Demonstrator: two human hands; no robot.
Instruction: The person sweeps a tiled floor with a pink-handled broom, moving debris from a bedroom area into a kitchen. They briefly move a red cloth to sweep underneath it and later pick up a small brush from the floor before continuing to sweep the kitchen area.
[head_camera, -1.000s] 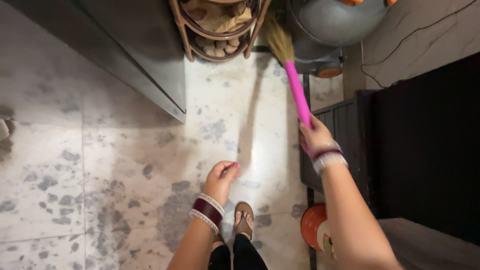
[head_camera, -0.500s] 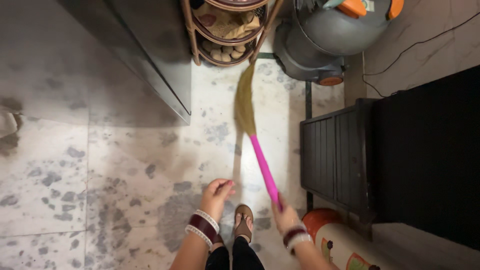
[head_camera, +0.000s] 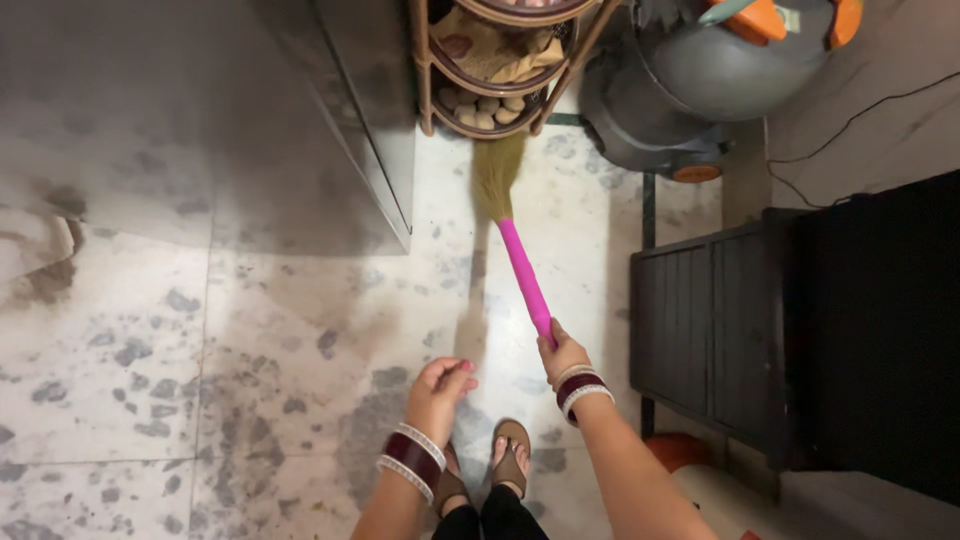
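Note:
My right hand (head_camera: 562, 355) grips the pink handle of a grass broom (head_camera: 520, 262). Its straw head lies on the speckled marble floor (head_camera: 300, 330), just in front of a round wicker rack (head_camera: 500, 75). My left hand (head_camera: 438, 392) hangs free over the floor with its fingers loosely curled and nothing in it. Both wrists wear maroon and silver bangles. My feet in sandals (head_camera: 490, 465) stand directly below the hands.
A dark cabinet (head_camera: 340, 110) stands at the upper left beside the rack. A grey vacuum cleaner (head_camera: 690, 90) with orange parts sits at the upper right. A black slatted crate (head_camera: 715, 330) and dark furniture fill the right side. An orange object (head_camera: 675, 450) lies behind my right arm.
The broom has swung from the right, near the vacuum cleaner, to the middle, and its head now reaches the foot of the wicker rack. My left hand stayed hanging.

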